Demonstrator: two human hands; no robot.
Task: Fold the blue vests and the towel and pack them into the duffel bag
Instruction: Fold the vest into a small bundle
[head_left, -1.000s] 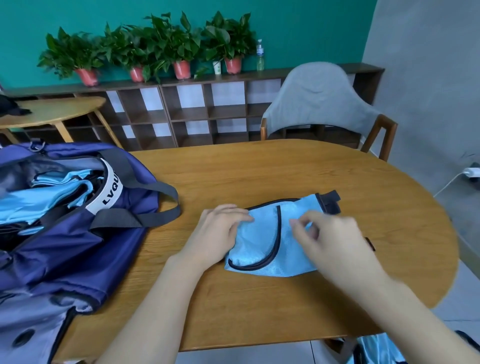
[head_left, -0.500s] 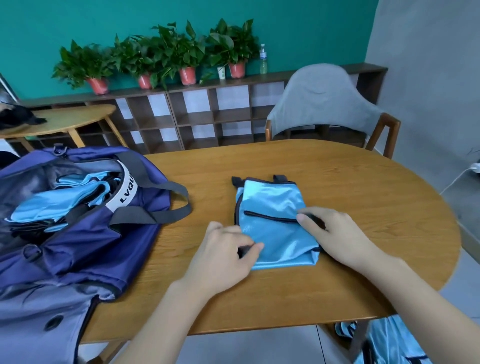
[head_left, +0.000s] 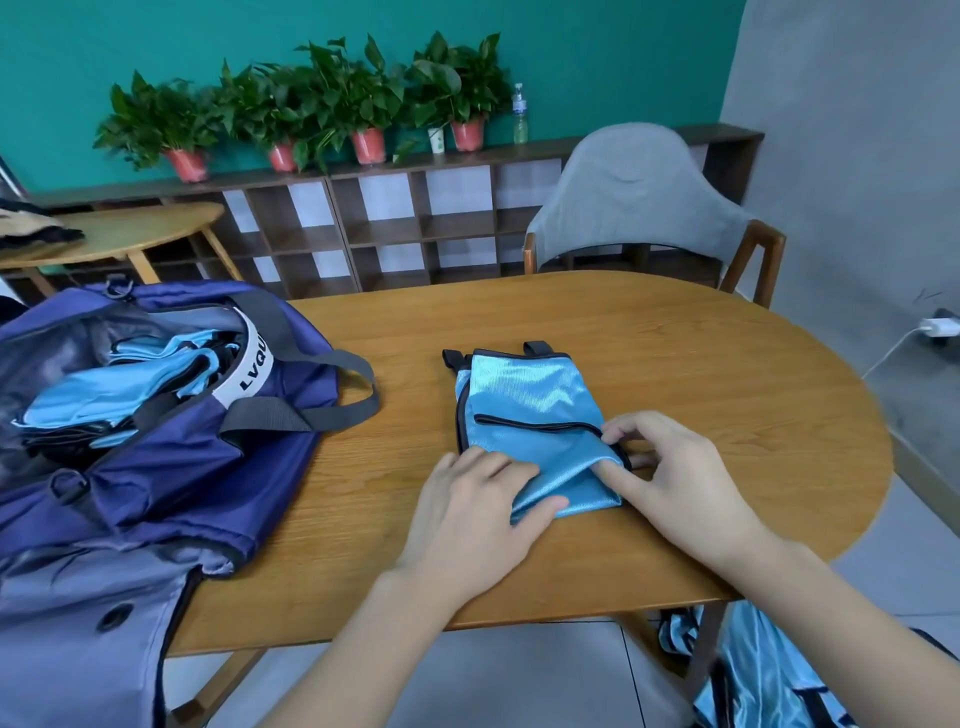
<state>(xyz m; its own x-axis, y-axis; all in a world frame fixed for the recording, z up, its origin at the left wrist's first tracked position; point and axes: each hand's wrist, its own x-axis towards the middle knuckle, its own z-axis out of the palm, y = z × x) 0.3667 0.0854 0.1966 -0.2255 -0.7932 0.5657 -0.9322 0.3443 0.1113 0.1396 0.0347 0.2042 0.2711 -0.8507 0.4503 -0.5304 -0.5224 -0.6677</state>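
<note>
- Head view: one folded blue vest lies flat near the middle of the desk, black trim along its left edge and across its middle, two short black tabs sticking out at the far edge.
- Two hands work its near end. The left hand lies palm down on the near left corner, fingers spread flat on the cloth, so its grip is open and pressing rather than pinching.
- The right hand sits at the near right corner; its thumb and forefinger close on the black-trimmed edge there, the forefinger tucked under a raised fold of the fabric.
- The vest thus reaches away from both grips, towards the far side of the desk.
- One purple duffel bag lies unzipped on the left end of the desk, well apart from the vest; several blue vests are stacked inside, their number not countable.
- More blue fabric hangs below the desk's near right edge; how many pieces, cannot tell.
- One grey chair stands beyond the desk.
- Four potted plants line the shelf behind.
</note>
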